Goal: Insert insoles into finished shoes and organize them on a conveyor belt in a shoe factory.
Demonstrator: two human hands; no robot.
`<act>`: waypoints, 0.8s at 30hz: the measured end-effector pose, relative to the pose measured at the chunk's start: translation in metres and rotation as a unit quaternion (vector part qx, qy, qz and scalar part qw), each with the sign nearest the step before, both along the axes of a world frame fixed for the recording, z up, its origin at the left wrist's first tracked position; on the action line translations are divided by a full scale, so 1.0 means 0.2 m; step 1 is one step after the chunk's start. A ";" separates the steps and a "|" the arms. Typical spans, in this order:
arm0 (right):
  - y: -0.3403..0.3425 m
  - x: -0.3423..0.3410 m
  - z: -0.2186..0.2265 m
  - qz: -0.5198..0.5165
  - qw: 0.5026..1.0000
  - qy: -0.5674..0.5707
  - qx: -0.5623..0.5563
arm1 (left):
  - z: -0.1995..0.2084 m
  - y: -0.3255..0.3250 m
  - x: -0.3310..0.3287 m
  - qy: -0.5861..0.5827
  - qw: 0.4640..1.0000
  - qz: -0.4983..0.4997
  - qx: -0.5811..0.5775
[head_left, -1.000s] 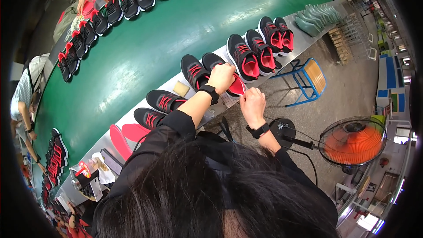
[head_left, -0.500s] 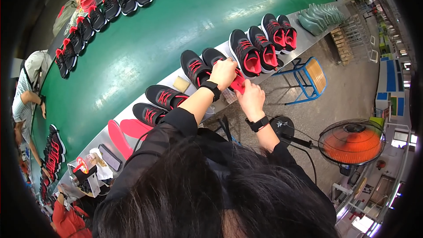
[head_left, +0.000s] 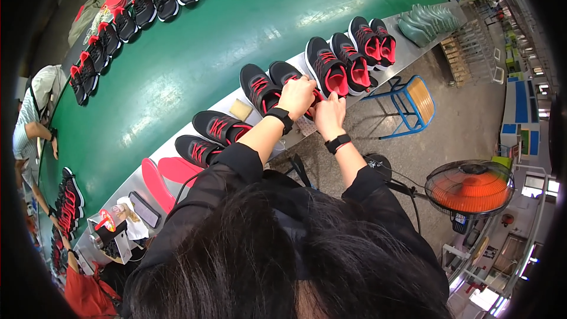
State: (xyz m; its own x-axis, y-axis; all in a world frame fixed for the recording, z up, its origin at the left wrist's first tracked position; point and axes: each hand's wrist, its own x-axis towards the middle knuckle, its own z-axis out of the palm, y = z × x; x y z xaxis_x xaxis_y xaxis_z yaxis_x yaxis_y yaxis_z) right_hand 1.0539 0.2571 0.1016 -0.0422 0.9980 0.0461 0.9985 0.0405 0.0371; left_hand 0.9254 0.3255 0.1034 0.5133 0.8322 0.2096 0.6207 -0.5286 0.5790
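Note:
A black sneaker with red laces (head_left: 283, 71) lies at the edge of the metal side shelf, toe pointing away from me. My left hand (head_left: 298, 95) is closed on its upper, around the tongue and collar. My right hand (head_left: 329, 114) is closed at the heel end, fingers at the opening. Some red shows between the hands; how far the insole lies inside is hidden. A matching sneaker (head_left: 255, 81) stands just left. Farther left are two more sneakers (head_left: 215, 126) and two loose red insoles (head_left: 155, 182). Right of my hands stand several finished-looking sneakers (head_left: 325, 62).
A yellow sponge (head_left: 240, 110) and a phone (head_left: 144, 209) lie on the shelf. Beyond runs a green conveyor belt (head_left: 195, 65) with sneakers along its far side and co-workers' hands. Grey-green shoe lasts (head_left: 422, 25), a blue-framed stool (head_left: 420, 101) and a fan (head_left: 469, 190) are right.
The red insole that showed between my hands is now mostly out of sight at the shoe's opening. My right hand has moved slightly up and left, closer to my left hand.

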 end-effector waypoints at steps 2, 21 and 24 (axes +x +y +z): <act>0.03 -0.01 0.04 -0.023 0.992 -0.013 -0.120 | 0.00 0.00 0.00 0.000 1.000 -0.001 0.005; 0.20 0.00 -0.04 -0.079 0.992 -0.003 -0.095 | 0.00 0.01 0.00 -0.028 1.000 0.008 -0.009; 0.20 -0.02 0.00 -0.065 0.992 -0.037 -0.099 | -0.03 0.00 -0.01 -0.032 0.999 0.017 -0.009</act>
